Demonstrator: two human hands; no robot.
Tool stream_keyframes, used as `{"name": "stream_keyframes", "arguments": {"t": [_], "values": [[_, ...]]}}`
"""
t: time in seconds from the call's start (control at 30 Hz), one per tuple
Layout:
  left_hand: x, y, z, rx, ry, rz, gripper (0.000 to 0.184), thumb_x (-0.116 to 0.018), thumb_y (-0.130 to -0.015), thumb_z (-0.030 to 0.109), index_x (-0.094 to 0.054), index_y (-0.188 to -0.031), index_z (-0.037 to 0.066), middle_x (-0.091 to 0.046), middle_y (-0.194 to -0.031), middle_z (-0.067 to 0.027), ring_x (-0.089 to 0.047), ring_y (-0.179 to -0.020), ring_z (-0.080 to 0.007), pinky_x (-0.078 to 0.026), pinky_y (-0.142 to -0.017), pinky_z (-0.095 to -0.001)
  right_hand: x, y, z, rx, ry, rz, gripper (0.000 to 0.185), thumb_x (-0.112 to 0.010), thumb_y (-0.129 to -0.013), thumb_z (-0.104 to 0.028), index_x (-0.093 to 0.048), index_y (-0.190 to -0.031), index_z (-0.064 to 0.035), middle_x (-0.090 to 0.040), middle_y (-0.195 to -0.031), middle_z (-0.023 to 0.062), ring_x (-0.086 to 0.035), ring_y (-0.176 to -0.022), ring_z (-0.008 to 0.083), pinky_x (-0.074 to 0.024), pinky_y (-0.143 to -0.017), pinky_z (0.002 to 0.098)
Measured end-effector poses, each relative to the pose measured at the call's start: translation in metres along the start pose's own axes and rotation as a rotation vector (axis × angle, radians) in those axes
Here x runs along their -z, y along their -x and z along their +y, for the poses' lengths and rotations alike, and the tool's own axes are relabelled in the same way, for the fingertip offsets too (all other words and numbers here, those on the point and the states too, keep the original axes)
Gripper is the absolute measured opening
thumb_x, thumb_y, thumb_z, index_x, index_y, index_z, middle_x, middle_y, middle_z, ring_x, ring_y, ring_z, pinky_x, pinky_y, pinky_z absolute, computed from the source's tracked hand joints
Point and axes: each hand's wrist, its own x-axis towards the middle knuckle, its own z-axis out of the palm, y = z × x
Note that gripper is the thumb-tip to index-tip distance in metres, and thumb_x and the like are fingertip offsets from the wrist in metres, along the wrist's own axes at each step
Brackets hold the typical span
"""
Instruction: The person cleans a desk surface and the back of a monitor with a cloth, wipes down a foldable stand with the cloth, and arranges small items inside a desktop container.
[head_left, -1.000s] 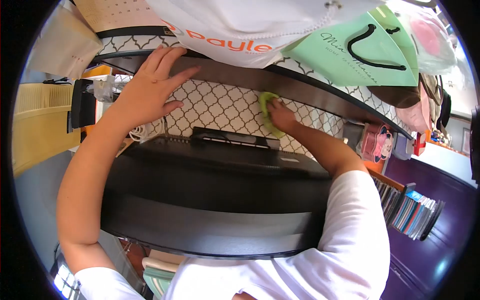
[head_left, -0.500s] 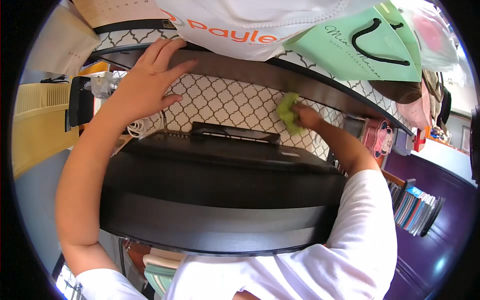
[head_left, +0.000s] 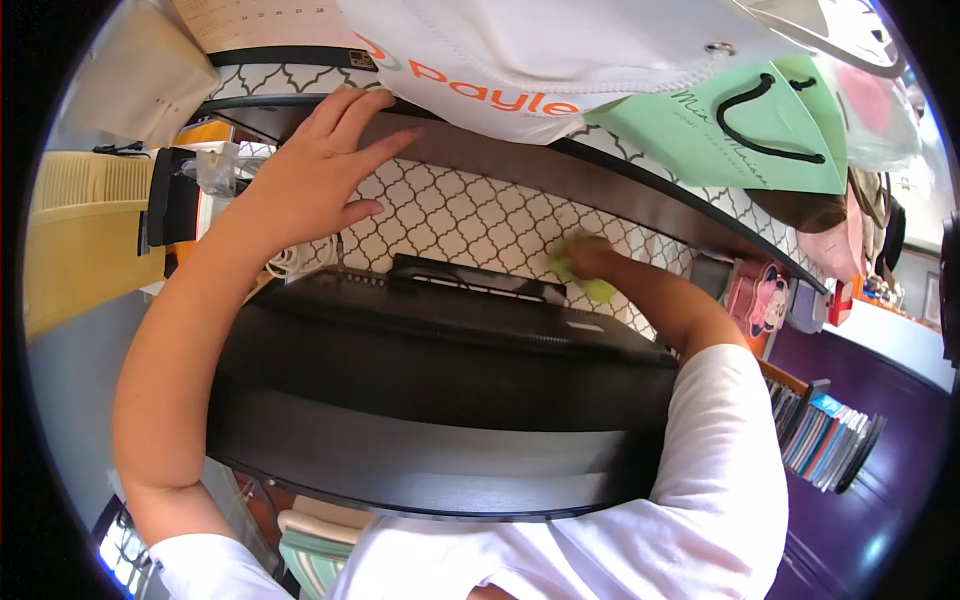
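My left hand rests with its fingers spread on the front edge of the dark upper shelf, at upper left. My right hand presses a green cloth against the patterned white-and-brown surface behind a black monitor-like object. The hand is slightly blurred and its fingertips are partly hidden. A black bracket stands along the back of the black object, left of the cloth.
On the upper shelf sit a white bag, a green paper bag and a calendar. White cables lie at the left. A pink box and a rack of discs are at the right.
Over the last second, my right hand has moved right with the cloth, then slightly down and left. My left hand has stayed on the shelf edge.
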Motion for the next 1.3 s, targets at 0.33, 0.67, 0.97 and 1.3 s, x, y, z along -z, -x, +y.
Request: {"name": "stream_keyframes", "arguments": {"t": [0.33, 0.67, 0.97, 1.3], "values": [[-0.002, 0.001, -0.002, -0.042, -0.022, 0.04, 0.069, -0.075, -0.065, 0.021, -0.049, -0.127, 0.014, -0.033, -0.135, -0.0132, -0.031, -0.127, -0.0331, -0.036, -0.103, -0.0401, 0.058, -0.132, -0.126, 0.202, 0.134, 0.583, 0.053, -0.05, -0.081, -0.014, -0.039, -0.133, -0.0174, -0.044, -0.129, 0.0102, -0.044, -0.118, 0.0334, -0.0461, -0.091, 0.0417], [0.0, 0.0, -0.002, -0.04, 0.035, 0.051, 0.069, -0.075, -0.064, 0.02, -0.048, -0.128, 0.015, -0.033, -0.135, -0.013, -0.032, -0.125, -0.0327, -0.034, -0.104, -0.0404, -0.019, 0.021, 0.021, -0.075, 0.195, -0.359, 0.028, -0.056, -0.08, -0.019, -0.062, -0.106, -0.0108, -0.063, -0.107, 0.0154, -0.061, -0.1, 0.0294, -0.0491, -0.081, 0.0424], [-0.003, -0.001, -0.002, -0.04, -0.008, 0.086, 0.068, -0.074, -0.064, 0.019, -0.049, -0.127, 0.015, -0.036, -0.131, -0.013, -0.034, -0.124, -0.0328, -0.035, -0.103, -0.0409, 0.102, -0.111, -0.193, 0.481, -0.131, 0.509, 0.031, -0.047, -0.085, -0.023, -0.055, -0.113, -0.01, -0.05, -0.124, 0.0141, -0.052, -0.108, 0.0326, -0.0451, -0.088, 0.0415], [-0.001, -0.001, -0.009, -0.093, 0.017, 0.159, 0.059, -0.072, -0.068, 0.02, -0.051, -0.122, 0.008, -0.041, -0.125, -0.0115, -0.04, -0.118, -0.0291, -0.04, -0.098, -0.0382, 0.063, -0.09, -0.134, 0.104, 0.052, 0.1, 0.027, -0.053, -0.08, -0.015, -0.062, -0.104, -0.0064, -0.057, -0.109, 0.0141, -0.059, -0.095, 0.033, -0.0497, -0.08, 0.0408]]}}
